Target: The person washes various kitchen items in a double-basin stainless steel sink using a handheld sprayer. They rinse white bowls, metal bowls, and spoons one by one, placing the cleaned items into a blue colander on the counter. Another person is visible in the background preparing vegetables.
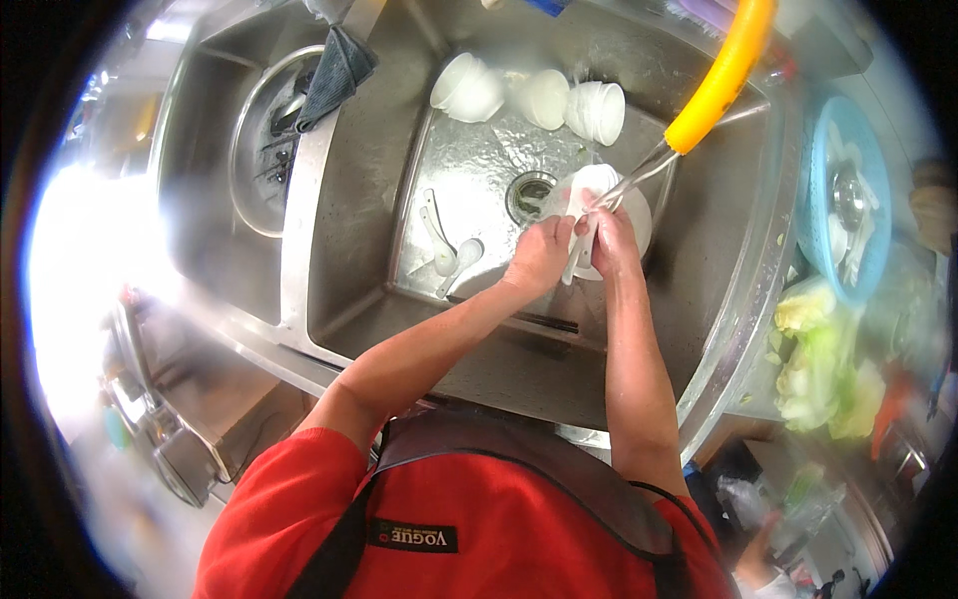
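Both hands meet over the right part of a stainless steel sink basin. My right hand grips white soup spoons, their handles pointing down towards me. The fingers of my left hand close on the same spoons from the other side; the exact number is hidden. Water runs onto them from a yellow hose. Partly covered by the hands, a white dish lies beneath. Left of the drain, several loose white spoons rest on the wet basin floor.
White bowls lie on their sides in stacks along the basin's far wall. A grey cloth drapes over the divider. The left basin holds a round metal pan. On the right are a blue basket of spoons, cabbage leaves and another person's hand.
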A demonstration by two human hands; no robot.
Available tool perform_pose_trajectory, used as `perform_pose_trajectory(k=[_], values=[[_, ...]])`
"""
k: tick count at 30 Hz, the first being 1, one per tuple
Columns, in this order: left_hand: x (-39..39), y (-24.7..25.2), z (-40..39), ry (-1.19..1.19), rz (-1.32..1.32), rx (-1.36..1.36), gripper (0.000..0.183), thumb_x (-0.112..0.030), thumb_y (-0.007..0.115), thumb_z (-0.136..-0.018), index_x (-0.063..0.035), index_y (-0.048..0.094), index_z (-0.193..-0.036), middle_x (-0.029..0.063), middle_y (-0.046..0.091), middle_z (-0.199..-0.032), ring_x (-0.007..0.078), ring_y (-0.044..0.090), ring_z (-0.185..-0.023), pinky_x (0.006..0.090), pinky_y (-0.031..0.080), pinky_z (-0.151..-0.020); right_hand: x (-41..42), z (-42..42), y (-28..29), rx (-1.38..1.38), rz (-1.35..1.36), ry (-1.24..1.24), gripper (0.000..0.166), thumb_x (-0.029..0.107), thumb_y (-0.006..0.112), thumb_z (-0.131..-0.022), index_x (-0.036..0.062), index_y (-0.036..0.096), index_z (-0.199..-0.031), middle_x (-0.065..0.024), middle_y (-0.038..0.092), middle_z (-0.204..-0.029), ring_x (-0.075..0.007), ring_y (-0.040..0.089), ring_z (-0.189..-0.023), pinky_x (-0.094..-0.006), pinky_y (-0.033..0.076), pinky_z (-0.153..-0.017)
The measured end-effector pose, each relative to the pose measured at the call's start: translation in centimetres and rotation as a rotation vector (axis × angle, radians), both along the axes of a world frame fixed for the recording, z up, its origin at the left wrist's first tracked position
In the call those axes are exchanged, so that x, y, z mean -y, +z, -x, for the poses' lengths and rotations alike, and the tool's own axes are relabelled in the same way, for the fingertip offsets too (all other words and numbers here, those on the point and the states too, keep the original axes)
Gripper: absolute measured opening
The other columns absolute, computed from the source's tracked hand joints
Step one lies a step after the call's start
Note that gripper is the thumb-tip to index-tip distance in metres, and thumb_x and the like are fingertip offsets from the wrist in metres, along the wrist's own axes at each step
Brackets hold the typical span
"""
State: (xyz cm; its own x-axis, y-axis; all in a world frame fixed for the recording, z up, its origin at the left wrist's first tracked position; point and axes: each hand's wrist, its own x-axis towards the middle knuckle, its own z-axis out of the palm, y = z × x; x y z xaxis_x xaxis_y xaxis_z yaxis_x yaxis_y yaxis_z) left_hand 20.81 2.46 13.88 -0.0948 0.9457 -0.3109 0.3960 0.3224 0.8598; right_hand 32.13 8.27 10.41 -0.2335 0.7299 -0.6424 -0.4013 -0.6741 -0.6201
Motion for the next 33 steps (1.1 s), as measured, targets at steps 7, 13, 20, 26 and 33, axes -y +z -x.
perform_pose_trajectory(k=[7, 13, 20, 26, 33], values=[[0.5, -1.0, 0.1, -0.135, 0.282, 0.535, 0.031, -0.028, 0.037, -0.094, -0.0023, 0.052, -0.086, 0.0173, 0.051, -0.064, 0.0344, 0.051, -0.057, 0.0397, 0.042, -0.05, 0.3, -0.2, 1.1, -0.075, -0.012, -0.124, 0.019, 0.018, 0.053, -0.089, 0.0042, 0.056, -0.101, -0.0093, 0.06, -0.091, -0.0148, 0.057, -0.08, -0.0254, 0.046, -0.064], [0.5, -1.2, 1.7, -0.059, 0.746, 1.954, 0.03, -0.03, 0.034, -0.096, -0.0127, 0.047, -0.075, -0.0044, 0.029, -0.049, 0.0059, 0.024, -0.034, 0.0182, 0.02, -0.028, 1.1, -1.1, -0.1, -0.201, -0.195, 0.057, 0.021, 0.028, 0.052, -0.089, 0.0079, 0.051, -0.093, -0.0054, 0.052, -0.079, -0.0121, 0.041, -0.063, -0.0237, 0.038, -0.059], [0.1, -1.3, 4.4, -0.021, 0.35, 0.642, 0.033, -0.041, 0.05, -0.087, -0.0085, 0.056, -0.087, 0.0038, 0.049, -0.059, 0.0155, 0.045, -0.049, 0.0263, 0.037, -0.049, -0.6, 2.8, 3.0, 0.139, -0.009, 0.121, 0.015, 0.008, 0.063, -0.078, 0.006, 0.052, -0.087, -0.0053, 0.055, -0.073, -0.0125, 0.054, -0.057, -0.0245, 0.043, -0.046], [6.0, -11.6, 12.7, -0.352, 0.285, -0.362, 0.052, -0.043, 0.063, -0.071, -0.01, 0.056, -0.111, 0.0161, 0.06, -0.103, 0.0299, 0.056, -0.1, 0.0397, 0.044, -0.085, 0.0, 0.3, -1.0, 0.167, -0.112, -0.006, 0.021, 0.012, 0.066, -0.077, 0.0027, 0.055, -0.092, -0.0022, 0.054, -0.069, -0.0088, 0.049, -0.055, -0.0212, 0.04, -0.044], [7.9, -13.0, 12.5, -0.443, 0.268, -0.867, 0.057, -0.031, 0.068, -0.07, -0.0105, 0.047, -0.12, 0.0122, 0.046, -0.124, 0.03, 0.043, -0.115, 0.0401, 0.04, -0.091, 3.2, 0.1, -0.1, 0.297, 0.028, -0.105, 0.059, 0.009, 0.074, -0.064, 0.0069, 0.045, -0.115, -0.0023, 0.056, -0.075, -0.0062, 0.046, -0.048, -0.0206, 0.037, -0.038]])
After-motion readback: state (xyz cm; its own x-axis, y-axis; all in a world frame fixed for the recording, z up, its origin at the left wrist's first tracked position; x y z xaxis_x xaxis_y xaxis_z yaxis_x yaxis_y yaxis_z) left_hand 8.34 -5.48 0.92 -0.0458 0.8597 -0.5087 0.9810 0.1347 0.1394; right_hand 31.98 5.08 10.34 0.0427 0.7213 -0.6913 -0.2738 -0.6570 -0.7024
